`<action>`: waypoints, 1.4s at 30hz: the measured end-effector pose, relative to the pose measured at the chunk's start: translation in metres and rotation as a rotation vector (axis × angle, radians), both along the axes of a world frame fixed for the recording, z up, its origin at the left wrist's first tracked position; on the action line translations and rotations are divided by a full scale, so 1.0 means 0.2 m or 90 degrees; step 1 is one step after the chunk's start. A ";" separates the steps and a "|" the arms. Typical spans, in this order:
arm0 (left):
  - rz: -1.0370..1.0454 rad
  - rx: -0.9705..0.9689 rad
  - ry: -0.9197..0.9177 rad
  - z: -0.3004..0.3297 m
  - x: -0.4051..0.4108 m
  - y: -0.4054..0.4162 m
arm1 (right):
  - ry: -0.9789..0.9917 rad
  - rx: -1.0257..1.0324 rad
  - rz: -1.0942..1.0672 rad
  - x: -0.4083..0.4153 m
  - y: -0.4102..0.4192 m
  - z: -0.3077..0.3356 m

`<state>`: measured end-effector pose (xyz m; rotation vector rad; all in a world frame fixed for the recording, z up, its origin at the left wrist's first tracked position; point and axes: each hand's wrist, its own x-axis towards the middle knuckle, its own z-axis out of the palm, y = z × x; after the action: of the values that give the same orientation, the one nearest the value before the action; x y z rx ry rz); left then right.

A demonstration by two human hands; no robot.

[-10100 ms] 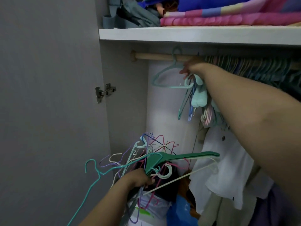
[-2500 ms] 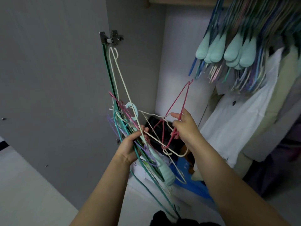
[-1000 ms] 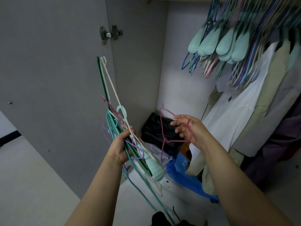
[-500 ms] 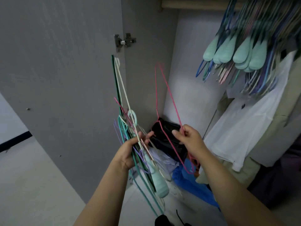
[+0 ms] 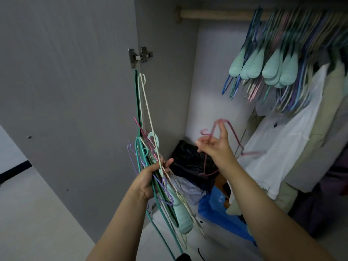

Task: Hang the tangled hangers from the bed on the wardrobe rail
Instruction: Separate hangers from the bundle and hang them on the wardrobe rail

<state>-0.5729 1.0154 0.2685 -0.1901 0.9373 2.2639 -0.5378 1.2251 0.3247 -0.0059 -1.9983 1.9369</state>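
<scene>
My left hand [image 5: 150, 178] grips a tangled bunch of thin hangers [image 5: 148, 147] in teal, cream, purple and pink, held upright in front of the open wardrobe door. One thick mint hanger arm [image 5: 180, 213] hangs down from the bunch. My right hand [image 5: 216, 147] pinches a single pink wire hanger [image 5: 227, 127], free of the bunch, in front of the wardrobe's inside. The wooden rail [image 5: 212, 14] runs across the top. Many hangers [image 5: 273, 59] hang crowded on its right part; the left end of the rail is bare.
The grey wardrobe door [image 5: 75, 91] stands open at the left, with a metal hinge [image 5: 140, 56]. White and beige clothes [image 5: 293, 147] hang at the right. A black bag [image 5: 190, 162] and a blue bag [image 5: 216, 208] lie on the wardrobe floor.
The pink hanger has come out of the bunch and turned in my right hand, which has risen a little. My left hand still holds the bunch.
</scene>
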 end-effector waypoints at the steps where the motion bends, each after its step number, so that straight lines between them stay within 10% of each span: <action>1: 0.004 -0.001 -0.002 0.00 0.00 0.01 | 0.009 0.004 0.008 0.00 0.01 0.03; 6: 0.018 0.005 -0.043 -0.03 -0.02 0.02 | -0.108 -0.046 0.124 0.02 0.06 0.08; 11: 0.028 -0.031 -0.046 -0.05 -0.03 0.04 | -0.556 0.028 0.346 0.01 0.19 -0.14; 16: 0.026 -0.064 -0.033 -0.07 -0.06 0.02 | -0.760 0.209 0.114 0.04 0.20 -0.39; 21: -0.015 -0.027 -0.015 -0.10 -0.09 0.00 | -0.566 0.314 -0.040 -0.02 0.12 -0.32; 25: -0.068 0.050 0.011 -0.06 -0.14 -0.01 | -0.284 0.080 -0.146 -0.14 0.03 -0.02; 32: -0.199 0.061 0.153 0.18 -0.27 -0.05 | 0.056 0.055 -0.168 -0.37 -0.07 0.52; 42: -0.173 0.077 0.240 0.54 -0.39 -0.07 | -0.002 -0.013 -0.255 -0.65 0.10 0.83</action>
<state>-0.6510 1.0009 0.3762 0.4071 0.9431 2.1274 -0.6682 1.2456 0.4903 -0.3841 -1.8094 1.6972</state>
